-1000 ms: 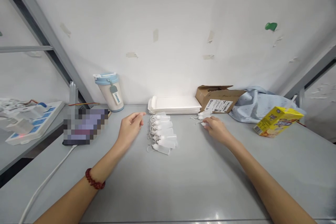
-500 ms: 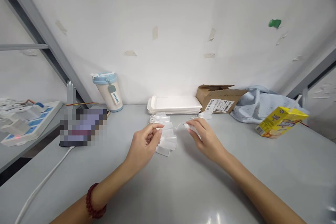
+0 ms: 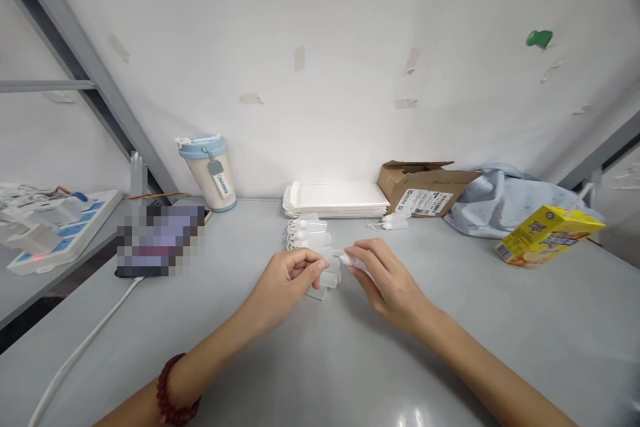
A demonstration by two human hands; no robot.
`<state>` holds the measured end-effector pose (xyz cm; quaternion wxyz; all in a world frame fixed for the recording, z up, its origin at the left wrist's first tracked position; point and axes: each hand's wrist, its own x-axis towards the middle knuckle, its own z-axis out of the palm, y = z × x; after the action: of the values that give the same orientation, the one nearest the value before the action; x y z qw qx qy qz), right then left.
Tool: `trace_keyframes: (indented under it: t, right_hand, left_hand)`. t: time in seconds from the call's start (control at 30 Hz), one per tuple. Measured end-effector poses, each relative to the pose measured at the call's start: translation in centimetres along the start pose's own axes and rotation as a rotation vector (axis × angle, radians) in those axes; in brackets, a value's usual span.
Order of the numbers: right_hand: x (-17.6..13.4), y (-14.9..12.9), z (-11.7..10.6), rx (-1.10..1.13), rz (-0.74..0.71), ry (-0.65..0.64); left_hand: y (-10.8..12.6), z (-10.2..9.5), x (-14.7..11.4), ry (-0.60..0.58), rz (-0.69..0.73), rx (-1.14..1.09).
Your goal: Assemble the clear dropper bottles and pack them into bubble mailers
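Observation:
My right hand point(image 3: 387, 277) is closed, thumb and fingers pinching a small white plastic piece point(image 3: 356, 261) with a narrow tip. A thin pale cord point(image 3: 337, 254) runs from that tip toward my left hand point(image 3: 290, 280). The left thumb and forefinger are pressed together at the cord's end, the other fingers curled. Behind and beneath the left fingers, several similar translucent white pieces with cord loops point(image 3: 311, 239) lie in an overlapping row, partly hidden. A few more such pieces point(image 3: 397, 220) rest farther back on the right.
A stack of white envelopes point(image 3: 340, 197) and a cardboard box point(image 3: 425, 190) stand against the wall. To the right are a blue cloth point(image 3: 505, 200) and a yellow carton point(image 3: 549, 237). A tumbler point(image 3: 209, 173), a charging phone point(image 3: 163, 240) and a power strip point(image 3: 70, 230) are left.
My right hand has moved slightly down and left with the white piece, uncovering those at the back right. My left hand has moved right, and its fingertips now meet the cord.

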<state>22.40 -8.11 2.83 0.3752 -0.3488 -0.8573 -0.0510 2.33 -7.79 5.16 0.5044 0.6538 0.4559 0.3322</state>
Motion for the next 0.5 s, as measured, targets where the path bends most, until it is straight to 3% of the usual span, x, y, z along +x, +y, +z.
trace_keyframes:
  t: [0.5]
  right_hand:
    - [-0.14,-0.54,0.12,0.065,-0.05,0.006]
  left_hand:
    - [0.08,0.27,0.1,-0.037,-0.061,-0.159]
